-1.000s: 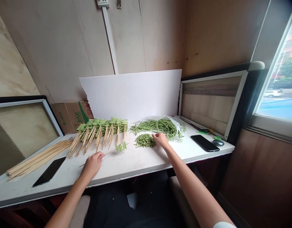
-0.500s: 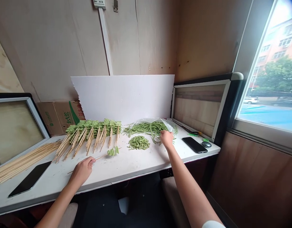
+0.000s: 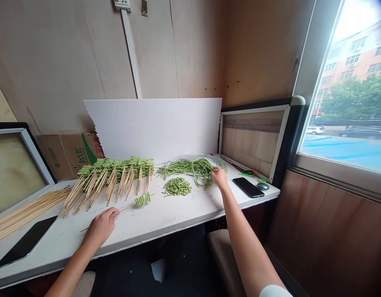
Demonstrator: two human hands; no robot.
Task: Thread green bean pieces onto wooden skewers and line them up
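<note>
9 o'clock: loose bundle of pale wooden skewers (image 3: 26, 216), ends cut off by frame | 7 o'clock: left hand (image 3: 100, 227) hides middle of thin bamboo skewer (image 3: 128, 207) | 2 o'clock: small green-and-black objects (image 3: 246, 174), too small to tell | 10 o'clock: brown cardboard box (image 3: 66, 156), partly hidden behind white foam board (image 3: 153, 128)

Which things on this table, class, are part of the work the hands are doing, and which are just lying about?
Part of the work: left hand holding a bean-threaded skewer; right hand on long green beans; plastic bag; cut bean pile; finished skewers; bare skewers.
Lying about: black smartphone; second smartphone; cardboard box; white board.
</note>
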